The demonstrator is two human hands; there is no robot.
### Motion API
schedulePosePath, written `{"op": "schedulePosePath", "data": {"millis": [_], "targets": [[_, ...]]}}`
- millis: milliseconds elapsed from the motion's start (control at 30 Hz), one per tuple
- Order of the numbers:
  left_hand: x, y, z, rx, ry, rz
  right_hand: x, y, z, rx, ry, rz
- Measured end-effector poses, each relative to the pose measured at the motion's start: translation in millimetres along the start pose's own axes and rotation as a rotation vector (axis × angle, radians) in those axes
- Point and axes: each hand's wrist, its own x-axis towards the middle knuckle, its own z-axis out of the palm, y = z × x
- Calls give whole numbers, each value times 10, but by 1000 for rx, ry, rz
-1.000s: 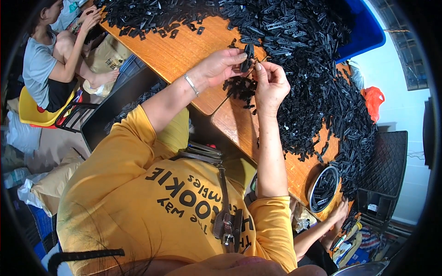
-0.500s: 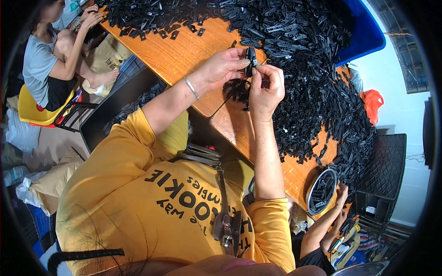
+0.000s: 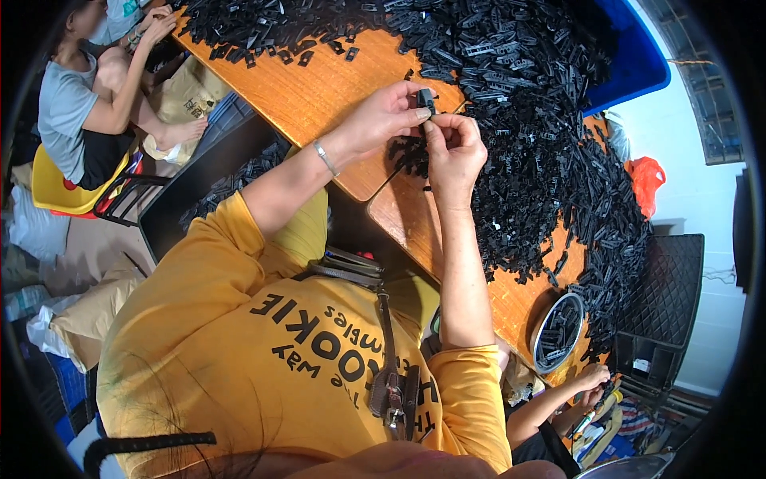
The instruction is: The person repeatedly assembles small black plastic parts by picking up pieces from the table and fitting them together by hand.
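Between my two hands, above the wooden table, is a small black plastic part (image 3: 426, 99). My left hand (image 3: 388, 117) pinches it between thumb and fingers, the upper end showing. My right hand (image 3: 456, 156) is closed at the lower end of the part, thumb and fingertips pressed together; whether a second small piece is between them cannot be made out. Just beyond my hands lies a large heap of small black plastic parts (image 3: 519, 176), with longer black pieces (image 3: 495, 56) piled farther back.
The wooden table (image 3: 319, 96) bears the heaps. A metal bowl (image 3: 536, 339) of black parts stands at its right edge, a blue bin (image 3: 638, 72) at the far right. One co-worker (image 3: 68, 112) sits far left; another's hands (image 3: 586, 383) work at lower right. A black box (image 3: 171, 211) lies beside my left arm.
Both hands have shifted slightly left, and the black part has been turned in my fingers. The co-worker's hands at lower right have moved down, away from the bowl.
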Motion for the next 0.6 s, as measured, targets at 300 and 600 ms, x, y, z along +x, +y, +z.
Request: {"op": "schedulePosePath", "data": {"millis": [300,600], "targets": [[-779,198,-439,225,149,-12,-261,-127,540,-148,-462,313],[-1571,1088,-1338,988,1,-307,280,22,655,-334,-569,22]]}}
